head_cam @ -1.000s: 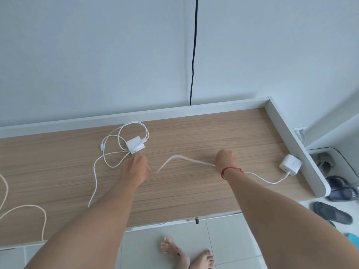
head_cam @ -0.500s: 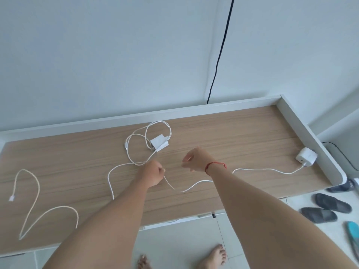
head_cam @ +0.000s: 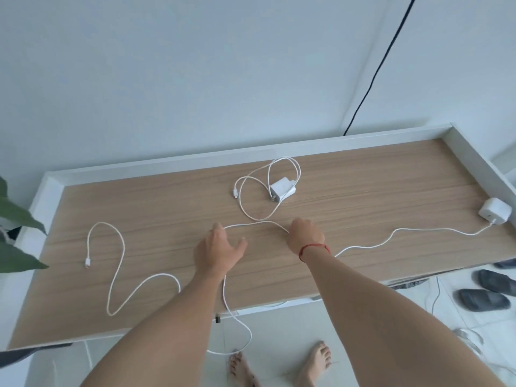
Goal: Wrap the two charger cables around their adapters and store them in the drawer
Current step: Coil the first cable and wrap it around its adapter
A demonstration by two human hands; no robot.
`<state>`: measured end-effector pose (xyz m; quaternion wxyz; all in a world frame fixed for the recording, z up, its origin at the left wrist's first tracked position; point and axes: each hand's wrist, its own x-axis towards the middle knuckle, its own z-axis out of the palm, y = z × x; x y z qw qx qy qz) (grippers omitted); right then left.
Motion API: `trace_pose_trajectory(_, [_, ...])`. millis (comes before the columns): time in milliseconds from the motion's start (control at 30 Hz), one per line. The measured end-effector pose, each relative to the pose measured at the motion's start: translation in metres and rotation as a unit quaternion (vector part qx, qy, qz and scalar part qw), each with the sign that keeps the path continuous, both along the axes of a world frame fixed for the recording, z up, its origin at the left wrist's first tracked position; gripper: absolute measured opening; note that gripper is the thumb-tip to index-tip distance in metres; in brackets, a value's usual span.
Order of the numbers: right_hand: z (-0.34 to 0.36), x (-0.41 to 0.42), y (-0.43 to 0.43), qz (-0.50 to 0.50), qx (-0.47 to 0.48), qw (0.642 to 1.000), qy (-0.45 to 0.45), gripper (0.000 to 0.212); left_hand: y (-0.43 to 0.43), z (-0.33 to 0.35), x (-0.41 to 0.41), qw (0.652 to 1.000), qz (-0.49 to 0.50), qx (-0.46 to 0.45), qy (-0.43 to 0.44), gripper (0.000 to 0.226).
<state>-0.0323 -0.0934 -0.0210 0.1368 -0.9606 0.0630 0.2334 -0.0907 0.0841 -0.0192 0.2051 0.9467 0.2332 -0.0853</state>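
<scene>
Gathering slack on the long cable (head_cam: 363,246) looks like the step in hand. Your right hand (head_cam: 305,237) is curled and pinches that cable mid-run. Your left hand (head_cam: 220,251) is spread, fingers apart, gripping nothing, fingertips right at the arc of cable between the two hands.

The round adapter (head_cam: 494,213) sits at the far right of the table (head_cam: 377,169), well apart from both hands. The plug (head_cam: 87,263), which seems to be the same cable's free end, lies far left, and a loop hangs off the front edge toward the floor.

The second charger's square adapter (head_cam: 282,188), with its short cable (head_cam: 299,171) loosely looped beside it, lies just beyond your hands, untouched.

To do it well:
- Close the left hand on the arc and feed hand over hand toward the round adapter.
- Lift the hanging loop first so it likely won't snag the edge.
- Stay off the short cable, since tangling is a risk.

The drawer is not in view.
</scene>
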Motion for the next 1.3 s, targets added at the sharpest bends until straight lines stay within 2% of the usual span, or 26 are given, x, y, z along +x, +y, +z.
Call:
trace_pose_trajectory(133, [0.004, 0.003, 0.018, 0.002, -0.036, 0.999, -0.013, 0.032, 0.019, -0.003, -0.011, 0.998, 0.005, 0.014, 0.063, 0.045])
trace_pose_trajectory(233, [0.003, -0.003, 0.027, 0.008, -0.054, 0.998, -0.031, 0.032, 0.036, -0.004, -0.012, 0.988, 0.009, -0.021, 0.154, 0.018])
trace_pose_trajectory(333, [0.002, -0.009, 0.037, 0.017, -0.048, 0.997, -0.058, 0.029, 0.048, -0.006, -0.016, 0.980, 0.022, -0.078, 0.180, 0.006])
trace_pose_trajectory(433, [0.002, -0.010, 0.050, 0.038, -0.003, 0.995, -0.088, 0.029, 0.053, -0.012, -0.016, 0.976, 0.040, -0.134, 0.167, 0.021])
trace_pose_trajectory(500, [0.002, -0.010, 0.063, 0.041, 0.080, 0.993, -0.079, 0.034, 0.054, -0.013, -0.012, 0.981, 0.026, -0.134, 0.136, 0.025])
trace_pose_trajectory(600, [0.001, -0.010, 0.083, 0.054, 0.188, 0.980, -0.047, 0.047, 0.055, -0.010, -0.006, 0.993, -0.038, -0.095, 0.053, 0.023])
trace_pose_trajectory(667, [0.002, -0.012, 0.092, 0.089, 0.211, 0.973, -0.030, 0.059, 0.054, -0.007, -0.001, 0.990, -0.112, -0.080, 0.015, 0.019])
trace_pose_trajectory(733, [0.004, -0.011, 0.096, 0.115, 0.206, 0.972, -0.013, 0.057, 0.054, -0.003, 0.002, 0.984, -0.159, -0.075, 0.002, 0.022])
trace_pose_trajectory(833, [0.004, -0.006, 0.096, 0.149, 0.157, 0.976, 0.003, 0.034, 0.053, -0.003, 0.000, 0.981, -0.176, -0.081, -0.025, 0.024])
trace_pose_trajectory(1000, [0.006, -0.005, 0.100, 0.168, 0.101, 0.980, -0.041, 0.026, 0.049, -0.008, -0.005, 0.988, -0.128, -0.073, -0.050, 0.019])
trace_pose_trajectory(1133, [0.006, -0.007, 0.100, 0.106, 0.087, 0.987, -0.081, 0.026, 0.062, -0.005, -0.008, 0.997, -0.071, -0.009, 0.014, 0.021])
trace_pose_trajectory(1300, [0.004, -0.001, 0.082, 0.054, 0.066, 0.992, -0.093, 0.024, 0.091, -0.013, -0.023, 0.993, -0.003, 0.056, 0.101, 0.024])
